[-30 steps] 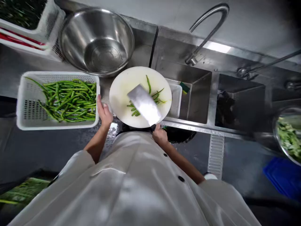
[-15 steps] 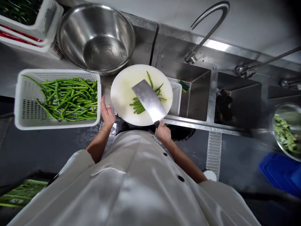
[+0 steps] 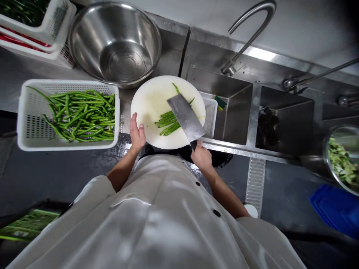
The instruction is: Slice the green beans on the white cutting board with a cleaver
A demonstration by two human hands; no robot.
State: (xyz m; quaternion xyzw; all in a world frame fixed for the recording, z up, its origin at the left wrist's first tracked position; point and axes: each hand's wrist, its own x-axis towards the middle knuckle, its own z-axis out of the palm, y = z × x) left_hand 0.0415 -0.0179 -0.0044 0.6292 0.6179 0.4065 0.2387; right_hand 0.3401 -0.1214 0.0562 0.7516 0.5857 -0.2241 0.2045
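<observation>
My right hand (image 3: 202, 155) is closed around the handle of a cleaver (image 3: 186, 116). Its broad blade lies over a small bundle of long green chili peppers (image 3: 168, 123), hiding their middle part. The peppers rest on a round white cutting board (image 3: 148, 97). At the board's left edge is my left hand (image 3: 137, 132), fingers extended and nothing in it. Left of that hand stands a white perforated basket (image 3: 26, 123) with many more long green peppers (image 3: 84, 116) in it.
Behind the board sits a large steel bowl (image 3: 114, 45). Stacked white baskets (image 3: 57, 26) occupy the far left. To the right are steel sinks (image 3: 238, 116) with a curved faucet (image 3: 269, 18) and a green-yellow sponge (image 3: 220, 102). A bowl of cut greens (image 3: 342, 160) stands far right.
My left hand has moved right, from beside the basket to the board's edge. The cleaver and my right hand have shifted slightly right, uncovering more of the peppers' left ends.
</observation>
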